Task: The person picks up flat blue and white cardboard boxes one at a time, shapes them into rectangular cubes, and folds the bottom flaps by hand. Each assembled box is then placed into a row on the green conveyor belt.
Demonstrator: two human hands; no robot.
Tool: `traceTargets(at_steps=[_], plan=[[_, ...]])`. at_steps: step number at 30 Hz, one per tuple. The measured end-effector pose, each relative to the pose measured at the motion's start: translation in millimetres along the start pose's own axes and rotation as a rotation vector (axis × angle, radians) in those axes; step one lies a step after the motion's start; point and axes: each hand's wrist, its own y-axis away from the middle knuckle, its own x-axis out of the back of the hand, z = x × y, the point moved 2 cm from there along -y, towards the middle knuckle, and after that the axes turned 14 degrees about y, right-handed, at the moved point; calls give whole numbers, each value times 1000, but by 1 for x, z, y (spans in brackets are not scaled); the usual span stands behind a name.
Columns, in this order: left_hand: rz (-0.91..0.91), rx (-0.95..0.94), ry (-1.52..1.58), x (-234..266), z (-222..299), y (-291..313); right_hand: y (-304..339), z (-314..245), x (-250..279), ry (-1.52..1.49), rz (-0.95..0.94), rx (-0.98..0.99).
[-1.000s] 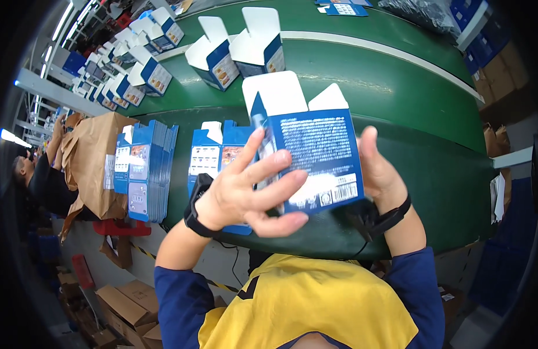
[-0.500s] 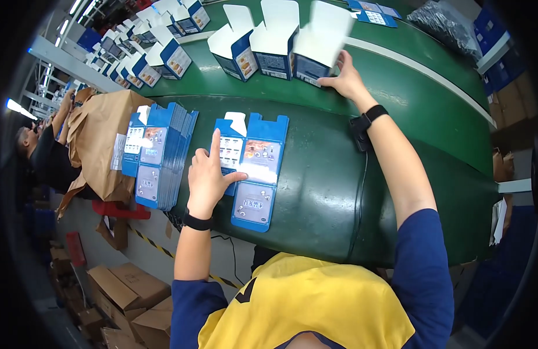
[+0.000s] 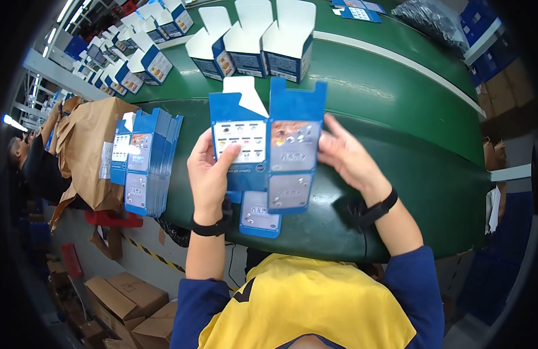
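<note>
My left hand (image 3: 209, 174) grips a flat folding carton (image 3: 240, 168) by its left side, thumb on the front and fingers behind. The carton is blue with a white picture panel and grey panels, raised over the green work surface. At its right edge is my right hand (image 3: 353, 157), fingers apart, palm toward the carton; whether it touches the edge I cannot tell. Below lies another flat carton (image 3: 260, 218), partly covered by the held one. To the left stands a stack of flat cartons (image 3: 146, 168).
Three opened boxes (image 3: 286, 49) with raised white lids stand on the green conveyor (image 3: 385, 87); several more boxes (image 3: 155, 64) line its far left. A brown paper bag (image 3: 97, 145) sits beside the stack. A person (image 3: 39, 154) is at the left. Cardboard boxes (image 3: 129, 291) lie below.
My right hand has let go of the rightmost opened box and come back to the carton. My left hand has picked up a flat carton and raised it, uncovering another beneath.
</note>
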Motion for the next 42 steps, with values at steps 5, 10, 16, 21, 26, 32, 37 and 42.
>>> traceTargets(at_steps=[5, 10, 16, 21, 26, 32, 37, 42], plan=[[8, -307, -17, -39, 0, -11, 31, -15, -13, 714, -29, 412], [-126, -303, 55, -59, 13, -6, 39, -31, -21, 1075, 17, 967], [-378, 34, 331, -84, -6, 17, 37, -29, -6, 776, 148, 811], [-718, 140, 209, -110, -28, 46, 24, -22, 8, 415, 212, 617], [-600, 87, -323, -85, -23, 31, 42, -38, 8, 176, 184, 562], [-737, -689, -665, -72, -29, 14, 58, -61, 2, 406, -3, 511], [-567, -727, -578, -78, -22, 8, 63, -63, -3, 374, -148, 536], [-551, -753, -539, -77, -22, 6, 66, -66, -10, 219, -137, 420]])
